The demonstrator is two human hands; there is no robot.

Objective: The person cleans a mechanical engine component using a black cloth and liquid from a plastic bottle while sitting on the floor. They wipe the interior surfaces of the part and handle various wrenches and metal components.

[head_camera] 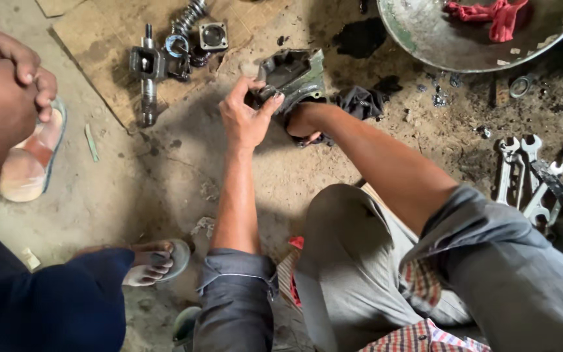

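Right hand half hidden under green metal housing, dark rag.

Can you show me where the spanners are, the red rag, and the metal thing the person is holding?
spanners (522,176): head view, on the handle of one spanner lying on the ground.
red rag (490,14): head view, middle of the cloth in the pan.
metal housing (294,73): head view, on its greasy top face.

Grey-green metal housing, red rag, grey trousers.
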